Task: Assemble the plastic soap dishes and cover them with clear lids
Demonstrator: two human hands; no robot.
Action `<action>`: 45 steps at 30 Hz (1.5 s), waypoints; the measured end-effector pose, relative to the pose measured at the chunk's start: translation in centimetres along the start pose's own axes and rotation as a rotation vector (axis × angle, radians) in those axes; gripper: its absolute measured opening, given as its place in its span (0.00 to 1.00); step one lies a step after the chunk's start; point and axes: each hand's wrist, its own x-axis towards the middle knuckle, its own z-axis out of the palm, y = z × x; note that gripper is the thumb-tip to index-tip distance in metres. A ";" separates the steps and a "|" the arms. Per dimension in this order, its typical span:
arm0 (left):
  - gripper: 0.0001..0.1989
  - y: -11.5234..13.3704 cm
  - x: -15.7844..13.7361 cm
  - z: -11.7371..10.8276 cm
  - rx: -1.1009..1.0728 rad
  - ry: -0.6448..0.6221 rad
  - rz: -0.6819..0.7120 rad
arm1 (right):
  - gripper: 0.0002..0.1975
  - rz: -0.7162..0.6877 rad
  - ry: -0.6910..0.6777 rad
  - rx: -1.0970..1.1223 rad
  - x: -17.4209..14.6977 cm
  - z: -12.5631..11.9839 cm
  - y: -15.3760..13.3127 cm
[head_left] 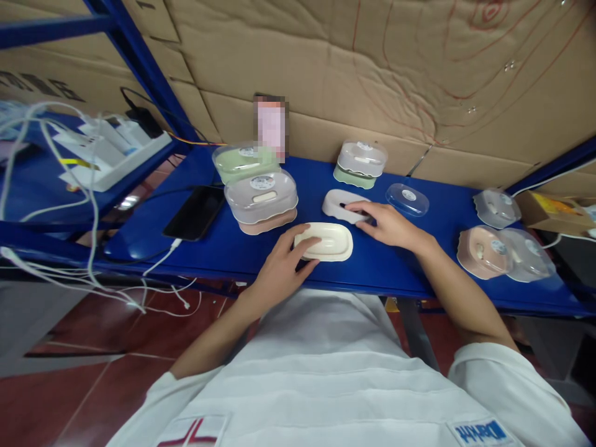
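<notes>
My left hand (288, 264) grips the left end of a cream oval soap dish tray (333, 241), its thumb at the near edge and a finger lying inside the hollow. Just behind it, the fingers of my right hand (379, 222) close over the right part of a pale grey soap box base (336, 202). A dark spot shows by my right fingertips, too small to make out. Right of that base lies a clear oval lid (407, 198) with a round label.
Lidded soap boxes in grey and pink (261, 205) and green (233, 162) stand left; another grey-and-green stack (361, 164) is behind. A pink box (482, 251) and grey ones sit right. A black phone (195, 212), white cables and a power strip (116, 155) lie left.
</notes>
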 end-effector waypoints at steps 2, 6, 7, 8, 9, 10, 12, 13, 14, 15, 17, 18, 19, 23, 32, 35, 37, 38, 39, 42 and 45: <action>0.29 0.0 0.1 -0.1 -0.004 -0.007 -0.018 | 0.23 -0.080 -0.045 0.068 -0.2 0.3 -2.0; 0.30 -0.1 0.2 -0.1 0.026 -0.065 0.002 | 0.25 -0.196 -0.177 0.155 -0.8 1.1 -5.5; 0.26 -0.1 0.2 -0.1 0.029 -0.067 0.006 | 0.25 -0.209 -0.197 0.166 -0.9 1.3 -5.9; 0.23 -0.2 0.2 0.0 0.026 -0.062 0.008 | 0.26 -0.216 -0.209 0.174 -1.0 1.5 -6.1; 0.20 -0.3 0.1 0.1 0.021 -0.055 0.006 | 0.25 -0.222 -0.213 0.184 -1.1 1.6 -6.1; 0.18 -0.4 0.1 0.2 0.015 -0.047 0.004 | 0.24 -0.226 -0.218 0.197 -1.0 1.7 -6.0; 0.16 -0.6 0.0 0.3 0.005 -0.042 -0.002 | 0.20 -0.231 -0.238 0.241 -0.8 1.7 -5.6; 0.16 -0.6 0.0 0.4 0.002 -0.043 -0.003 | 0.18 -0.227 -0.252 0.260 -0.7 1.6 -5.3; 0.16 -0.6 0.0 0.4 0.000 -0.043 -0.002 | 0.16 -0.213 -0.257 0.267 -0.5 1.3 -4.8; 0.16 -0.6 0.0 0.4 -0.001 -0.042 0.001 | 0.15 -0.185 -0.248 0.261 -0.3 0.9 -4.2; 0.15 -0.5 0.0 0.4 0.002 -0.036 0.011 | 0.15 -0.101 -0.173 0.208 -0.2 -0.2 -2.5; 0.15 -0.4 0.1 0.3 0.007 -0.032 0.013 | 0.17 -0.054 -0.111 0.176 -0.2 -0.8 -1.2; 0.15 -0.2 0.1 0.3 0.014 -0.028 0.013 | 0.19 0.010 -0.041 0.126 -0.4 -1.5 0.2; 0.14 0.1 0.1 0.0 0.029 -0.032 0.010 | 0.37 0.553 0.067 -0.284 -2.0 -3.8 6.8; 0.15 0.2 0.1 -0.3 -0.002 -0.089 -0.024 | 0.44 0.669 -0.061 -0.237 -3.9 -5.7 10.7; 0.19 0.3 0.2 -0.5 -0.033 -0.107 -0.074 | 0.39 0.375 0.008 -0.132 -2.8 -5.1 7.7; 0.28 0.4 0.2 -0.5 -0.069 -0.109 -0.127 | 0.38 0.191 0.070 -0.052 -1.9 -4.0 5.0; 0.33 0.3 0.2 -0.5 -0.086 -0.104 -0.149 | 0.38 0.116 0.079 -0.021 -1.5 -3.3 3.5; 0.37 0.3 0.2 -0.4 -0.100 -0.097 -0.162 | 0.37 0.052 0.071 -0.001 -1.2 -2.4 2.0; 0.44 0.0 0.2 -0.2 -0.121 -0.074 -0.159 | 0.36 -0.068 -0.003 -0.021 -0.6 0.5 -1.9; 0.46 -0.1 0.1 -0.1 -0.117 -0.067 -0.139 | 0.34 -0.126 -0.027 -0.078 -0.6 2.8 -3.9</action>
